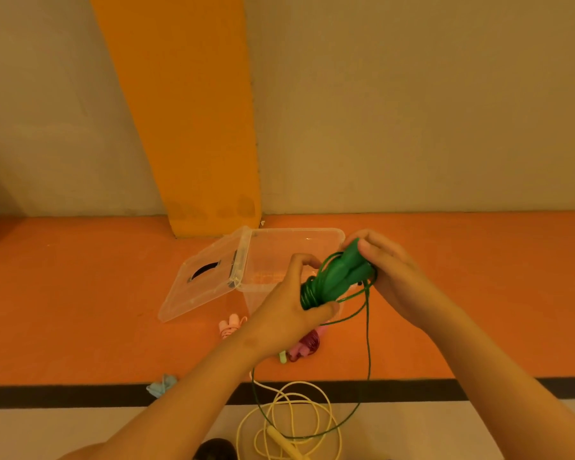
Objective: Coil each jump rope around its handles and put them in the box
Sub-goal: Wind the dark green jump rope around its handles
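I hold a green jump rope (pixel 337 277) in front of me, its two handles side by side. My left hand (pixel 292 297) grips the lower end, where several turns of green cord are wound. My right hand (pixel 382 267) grips the upper end of the handles. The rest of the green cord hangs in a long loop down to the floor. Behind my hands sits a clear plastic box (pixel 296 240) with its lid (pixel 206 277) swung open to the left. A cream jump rope (pixel 289 423) lies loose on the floor below.
On the orange floor lie a coiled pink jump rope (pixel 304 348), a pale pink one (pixel 231 323) and a light blue one (pixel 161 385). A black stripe (pixel 80 396) crosses the floor. An orange pillar (pixel 193 127) and a wall stand behind the box.
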Motion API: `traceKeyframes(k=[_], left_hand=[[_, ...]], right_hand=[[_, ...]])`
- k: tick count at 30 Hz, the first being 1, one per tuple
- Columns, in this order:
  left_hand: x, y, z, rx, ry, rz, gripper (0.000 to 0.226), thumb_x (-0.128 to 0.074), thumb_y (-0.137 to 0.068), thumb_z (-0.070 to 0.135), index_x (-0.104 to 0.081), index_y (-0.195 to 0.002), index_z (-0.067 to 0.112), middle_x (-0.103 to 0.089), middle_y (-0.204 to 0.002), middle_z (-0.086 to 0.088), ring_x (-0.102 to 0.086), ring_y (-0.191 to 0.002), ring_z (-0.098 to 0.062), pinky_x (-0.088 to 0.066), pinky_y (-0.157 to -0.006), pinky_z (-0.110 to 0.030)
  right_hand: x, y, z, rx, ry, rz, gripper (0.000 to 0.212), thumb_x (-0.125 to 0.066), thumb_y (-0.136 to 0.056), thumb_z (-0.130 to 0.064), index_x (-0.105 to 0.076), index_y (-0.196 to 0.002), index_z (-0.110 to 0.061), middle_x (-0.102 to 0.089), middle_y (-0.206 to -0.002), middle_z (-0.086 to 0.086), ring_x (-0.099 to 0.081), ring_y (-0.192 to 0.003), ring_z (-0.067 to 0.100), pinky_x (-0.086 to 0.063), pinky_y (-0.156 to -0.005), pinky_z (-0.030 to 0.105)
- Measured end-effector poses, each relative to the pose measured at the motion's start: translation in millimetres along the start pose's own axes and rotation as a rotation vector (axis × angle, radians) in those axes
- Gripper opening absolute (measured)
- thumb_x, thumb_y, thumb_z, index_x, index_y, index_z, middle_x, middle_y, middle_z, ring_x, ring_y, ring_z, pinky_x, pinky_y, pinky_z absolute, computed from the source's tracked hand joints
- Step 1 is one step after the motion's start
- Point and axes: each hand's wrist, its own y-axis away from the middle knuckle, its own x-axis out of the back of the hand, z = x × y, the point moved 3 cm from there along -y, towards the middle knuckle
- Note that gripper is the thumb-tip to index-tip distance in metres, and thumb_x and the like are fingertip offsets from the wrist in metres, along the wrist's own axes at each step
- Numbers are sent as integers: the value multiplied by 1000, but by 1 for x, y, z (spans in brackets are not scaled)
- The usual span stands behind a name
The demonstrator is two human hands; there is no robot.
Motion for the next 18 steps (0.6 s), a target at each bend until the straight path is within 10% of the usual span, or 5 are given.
traceKeyframes(k=[10,18], left_hand=[[4,-5,10,-55,376,93,55,-62,-90,1,-38,-130,31,-57,-70,-10,-42,-43,-12,-34,-42,-22],[9,-8,16,-50,446,177,25,-59,-94,5,-45,-113,13,-55,-63,-6,-40,-40,-15,-30,-38,-24]], right_hand=[[-12,-6,15,48,17,24,84,-81,-61,-51,-50,-110,9,-45,-94,14,-47,-69,12,-38,-58,23],[-27,-4,14,10,287,0,29,-55,-92,-40,-57,-76,-16,-56,-62,-5,-44,-56,9,-36,-55,23]])
